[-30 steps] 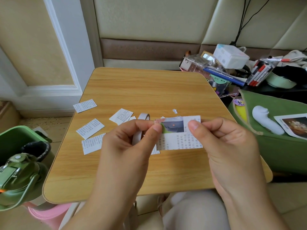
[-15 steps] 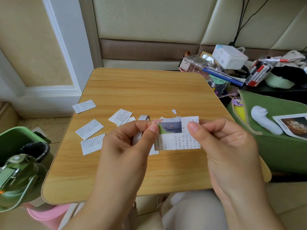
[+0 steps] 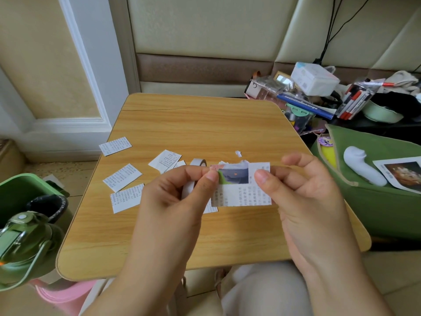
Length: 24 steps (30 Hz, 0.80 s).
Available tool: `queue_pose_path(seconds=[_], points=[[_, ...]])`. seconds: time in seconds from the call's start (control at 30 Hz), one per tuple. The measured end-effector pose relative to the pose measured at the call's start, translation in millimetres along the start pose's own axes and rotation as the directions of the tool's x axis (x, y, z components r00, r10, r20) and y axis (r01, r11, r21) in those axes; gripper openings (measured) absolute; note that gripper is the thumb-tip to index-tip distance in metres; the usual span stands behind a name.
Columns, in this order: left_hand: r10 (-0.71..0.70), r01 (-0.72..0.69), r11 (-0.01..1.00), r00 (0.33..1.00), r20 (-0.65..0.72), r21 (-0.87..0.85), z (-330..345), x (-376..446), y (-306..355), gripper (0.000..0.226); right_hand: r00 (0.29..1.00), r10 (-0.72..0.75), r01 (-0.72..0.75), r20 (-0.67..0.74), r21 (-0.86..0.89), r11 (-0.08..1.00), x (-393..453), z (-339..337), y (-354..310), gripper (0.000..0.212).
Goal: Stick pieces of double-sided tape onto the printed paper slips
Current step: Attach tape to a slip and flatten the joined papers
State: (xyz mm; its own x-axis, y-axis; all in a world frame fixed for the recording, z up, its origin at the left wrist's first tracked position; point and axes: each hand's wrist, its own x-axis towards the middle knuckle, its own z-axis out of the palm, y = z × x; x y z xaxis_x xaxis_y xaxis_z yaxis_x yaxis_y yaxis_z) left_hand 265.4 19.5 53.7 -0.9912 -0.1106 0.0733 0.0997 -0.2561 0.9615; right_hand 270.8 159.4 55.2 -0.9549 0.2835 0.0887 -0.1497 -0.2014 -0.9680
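1. A white printed paper slip with a small colour picture [image 3: 241, 188] is held above the light wooden desk with rounded corners [image 3: 205, 124], near its front half.
2. The slip's left upper corner is pinched by the left hand [image 3: 180, 197] between thumb and forefinger; a small pinkish bit of tape or backing [image 3: 215, 168] is seen at that pinch, exact kind cannot be told.
3. The slip's right edge is pinched by the right hand [image 3: 305, 190], thumb on the printed face, other fingers curled behind it.
4. A white roll of double-sided tape [image 3: 196, 176] is seen standing on edge on the desk just behind the left hand, partly hidden by the fingers.
5. Four loose white printed slips are laid flat on the desk's left part: one at the far left edge [image 3: 115, 145], one lower [image 3: 122, 177], one beside the left hand [image 3: 126, 197], one near the roll [image 3: 165, 160].
6. A tiny white paper scrap [image 3: 238, 153] is lying on the desk beyond the held slip.
7. A green lidded bottle [image 3: 22, 245] and a green bin [image 3: 25, 190] are seen left of the desk, well apart from the slips.
8. A green fabric bag [image 3: 376, 208] is placed right of the desk; a white curved object [image 3: 362, 167] and a photo print [image 3: 401, 172] are resting on it.
9. A cluttered pile of a white box [image 3: 314, 79], pens [image 3: 355, 101] and packets is seen beyond the desk's far right corner.
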Motion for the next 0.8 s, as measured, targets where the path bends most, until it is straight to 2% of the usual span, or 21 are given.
queue_pose_path(seconds=[0.07,0.13,0.23,0.33,0.4,0.5,0.6,0.67,0.7,0.77,0.8], points=[[-0.002,0.002,1.000,1.000,0.006,-0.014,-0.3,1.2,0.0,0.021,0.992,0.076,-0.066,0.101,-0.100,0.993,-0.6,-0.8,-2.0,0.034],[-0.001,0.002,1.000,1.000,0.031,-0.010,0.1,1.4,2.5,0.017,0.979,0.074,-0.034,0.188,-0.208,0.978,-1.7,1.1,-2.0,0.021],[-0.006,0.005,1.000,0.998,0.061,0.028,-2.8,3.7,3.1,0.024,0.984,0.043,0.001,0.174,-0.242,0.970,-0.9,0.6,1.1,0.018],[-0.062,0.059,0.997,0.997,0.051,0.057,-9.6,9.6,-2.2,0.038,0.986,0.060,-0.024,0.156,-0.219,0.975,2.7,-1.6,1.8,0.019],[-0.082,0.075,0.994,0.992,0.092,0.075,-12.6,10.9,-3.6,0.041,0.985,0.069,-0.035,0.160,-0.208,0.977,3.9,-1.4,2.7,0.018],[-0.053,0.022,0.987,0.980,0.191,0.158,-12.2,8.9,-7.2,0.046,0.982,0.069,-0.029,0.178,-0.220,0.975,3.3,0.5,2.3,0.015],[-0.055,0.009,0.983,0.968,0.246,0.183,-11.1,7.9,-9.4,0.035,0.974,0.044,0.014,0.222,-0.250,0.968,1.9,4.3,0.8,0.004],[-0.065,0.012,0.979,0.963,0.260,0.203,-10.0,7.1,-10.1,0.033,0.969,0.016,0.059,0.247,-0.291,0.955,0.7,5.0,0.7,0.023],[-0.068,0.015,0.978,0.966,0.251,0.206,-9.7,6.5,-9.6,0.033,0.967,0.002,0.077,0.255,-0.300,0.951,0.4,4.7,1.0,0.023],[-0.072,0.028,0.979,0.974,0.213,0.203,-10.2,6.1,-8.1,0.029,0.965,-0.015,0.098,0.261,-0.310,0.946,-0.1,5.0,0.7,0.007],[-0.075,0.034,0.979,0.978,0.197,0.203,-10.3,6.1,-7.4,0.026,0.968,-0.011,0.091,0.250,-0.312,0.946,0.2,3.3,2.1,0.008]])
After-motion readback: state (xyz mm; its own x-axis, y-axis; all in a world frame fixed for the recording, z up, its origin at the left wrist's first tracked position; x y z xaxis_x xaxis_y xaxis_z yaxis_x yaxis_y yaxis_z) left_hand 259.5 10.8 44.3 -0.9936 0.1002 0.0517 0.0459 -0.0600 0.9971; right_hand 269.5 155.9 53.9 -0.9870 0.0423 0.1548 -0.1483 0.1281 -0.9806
